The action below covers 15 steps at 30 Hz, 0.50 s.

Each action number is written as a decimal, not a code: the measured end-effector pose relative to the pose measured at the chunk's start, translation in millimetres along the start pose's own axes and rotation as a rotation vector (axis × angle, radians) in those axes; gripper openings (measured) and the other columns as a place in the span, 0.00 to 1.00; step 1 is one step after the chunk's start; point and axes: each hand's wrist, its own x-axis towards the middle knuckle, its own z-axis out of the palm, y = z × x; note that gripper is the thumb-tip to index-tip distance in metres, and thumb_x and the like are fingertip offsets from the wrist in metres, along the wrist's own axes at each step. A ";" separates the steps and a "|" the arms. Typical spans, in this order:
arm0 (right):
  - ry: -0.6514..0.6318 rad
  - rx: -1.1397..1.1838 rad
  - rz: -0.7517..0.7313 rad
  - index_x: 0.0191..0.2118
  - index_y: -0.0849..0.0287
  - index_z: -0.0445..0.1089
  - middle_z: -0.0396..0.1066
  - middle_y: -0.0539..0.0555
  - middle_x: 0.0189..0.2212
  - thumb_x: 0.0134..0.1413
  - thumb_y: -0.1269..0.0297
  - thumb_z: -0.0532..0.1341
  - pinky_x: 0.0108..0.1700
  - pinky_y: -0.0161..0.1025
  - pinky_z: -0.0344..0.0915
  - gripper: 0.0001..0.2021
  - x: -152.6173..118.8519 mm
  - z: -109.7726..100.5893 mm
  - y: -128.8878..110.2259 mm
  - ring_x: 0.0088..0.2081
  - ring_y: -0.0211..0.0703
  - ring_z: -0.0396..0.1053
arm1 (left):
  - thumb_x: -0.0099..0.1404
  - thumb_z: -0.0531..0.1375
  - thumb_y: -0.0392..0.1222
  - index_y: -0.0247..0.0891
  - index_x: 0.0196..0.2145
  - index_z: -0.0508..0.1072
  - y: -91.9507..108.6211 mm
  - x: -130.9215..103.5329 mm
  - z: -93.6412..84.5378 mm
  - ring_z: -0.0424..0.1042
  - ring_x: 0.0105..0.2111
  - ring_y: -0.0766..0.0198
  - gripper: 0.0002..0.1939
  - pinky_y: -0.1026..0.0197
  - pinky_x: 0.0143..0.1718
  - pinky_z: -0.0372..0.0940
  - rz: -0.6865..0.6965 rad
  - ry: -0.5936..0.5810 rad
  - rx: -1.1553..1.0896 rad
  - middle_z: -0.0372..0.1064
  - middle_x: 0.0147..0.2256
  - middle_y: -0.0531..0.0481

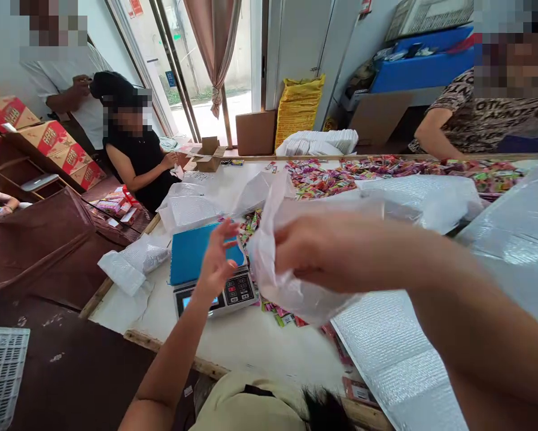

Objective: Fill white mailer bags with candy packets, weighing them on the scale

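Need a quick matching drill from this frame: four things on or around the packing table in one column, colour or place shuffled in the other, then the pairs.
Things
1. scale
2. clear plastic bag
3. sack
4. crate

Colour or place
A. yellow, leaning by the doorway
B. white lattice, at the lower left edge of the view
C. blue top, under the left hand
D. see-through, pinched in the right hand

Pairs: 1-C, 2-D, 3-A, 4-B
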 end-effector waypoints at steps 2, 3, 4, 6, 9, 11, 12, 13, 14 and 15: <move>-0.105 0.083 0.034 0.30 0.57 0.74 0.74 0.49 0.34 0.52 0.81 0.58 0.35 0.35 0.56 0.12 -18.9 43.6 5.2 0.35 0.35 0.67 | 0.60 0.61 0.71 0.44 0.68 0.58 -9.6 -16.9 29.8 0.67 0.57 0.47 0.46 0.49 0.58 0.64 -0.087 -0.157 -0.098 0.64 0.60 0.38; -0.182 0.128 0.054 0.29 0.58 0.73 0.74 0.49 0.34 0.50 0.81 0.58 0.34 0.35 0.55 0.11 -27.4 67.0 10.4 0.34 0.36 0.67 | 0.59 0.62 0.70 0.42 0.66 0.60 -17.0 -29.8 42.6 0.69 0.55 0.48 0.46 0.50 0.56 0.64 -0.151 -0.215 -0.115 0.67 0.57 0.38; -0.254 0.165 0.109 0.28 0.59 0.72 0.74 0.50 0.32 0.47 0.82 0.58 0.33 0.35 0.54 0.11 -35.3 89.1 16.1 0.33 0.36 0.66 | 0.59 0.64 0.69 0.40 0.63 0.65 -25.5 -44.3 53.4 0.71 0.50 0.50 0.43 0.52 0.54 0.65 -0.222 -0.246 -0.119 0.69 0.53 0.38; -0.331 0.240 0.223 0.29 0.59 0.72 0.74 0.50 0.32 0.43 0.82 0.59 0.33 0.35 0.53 0.11 -49.4 123.5 25.2 0.33 0.37 0.66 | 0.59 0.64 0.67 0.35 0.51 0.74 -41.8 -72.4 68.3 0.72 0.41 0.56 0.34 0.55 0.46 0.66 -0.377 -0.259 -0.105 0.73 0.43 0.41; -0.263 0.297 0.368 0.37 0.58 0.73 0.73 0.51 0.37 0.40 0.80 0.59 0.36 0.34 0.53 0.16 -64.9 141.9 26.1 0.37 0.39 0.67 | 0.61 0.63 0.66 0.34 0.42 0.75 -53.7 -93.9 77.4 0.69 0.36 0.60 0.29 0.58 0.42 0.65 -0.487 -0.273 -0.096 0.71 0.36 0.44; -0.230 0.300 0.403 0.39 0.57 0.73 0.72 0.51 0.37 0.40 0.80 0.58 0.36 0.35 0.53 0.18 -70.2 138.7 19.2 0.37 0.40 0.66 | 0.59 0.66 0.65 0.37 0.54 0.71 -51.3 -87.7 79.3 0.69 0.45 0.56 0.35 0.56 0.47 0.65 -0.426 -0.312 -0.102 0.70 0.49 0.39; -0.241 0.305 0.398 0.39 0.57 0.72 0.72 0.51 0.36 0.39 0.80 0.58 0.36 0.35 0.52 0.18 -71.6 135.7 14.9 0.36 0.40 0.66 | 0.57 0.68 0.64 0.39 0.61 0.65 -48.0 -79.7 80.1 0.68 0.51 0.52 0.42 0.55 0.50 0.65 -0.376 -0.343 -0.110 0.65 0.56 0.37; -0.260 0.317 0.382 0.38 0.57 0.72 0.72 0.51 0.36 0.39 0.80 0.58 0.35 0.35 0.52 0.18 -72.6 132.9 10.6 0.36 0.40 0.66 | 0.55 0.70 0.63 0.41 0.66 0.60 -44.0 -69.7 80.9 0.65 0.55 0.50 0.48 0.53 0.52 0.64 -0.329 -0.397 -0.114 0.61 0.61 0.35; -0.280 0.337 0.359 0.38 0.57 0.72 0.72 0.50 0.35 0.39 0.80 0.58 0.35 0.34 0.52 0.18 -73.8 130.7 6.9 0.36 0.40 0.66 | 0.54 0.70 0.61 0.42 0.67 0.59 -39.8 -58.9 81.7 0.64 0.57 0.49 0.49 0.52 0.54 0.64 -0.290 -0.488 -0.108 0.60 0.61 0.35; -0.291 0.361 0.339 0.38 0.57 0.72 0.72 0.50 0.35 0.38 0.80 0.58 0.35 0.34 0.52 0.18 -75.6 129.0 3.9 0.36 0.40 0.67 | 0.55 0.70 0.59 0.41 0.64 0.63 -35.5 -48.3 82.4 0.66 0.55 0.49 0.44 0.52 0.54 0.63 -0.257 -0.601 -0.099 0.65 0.57 0.36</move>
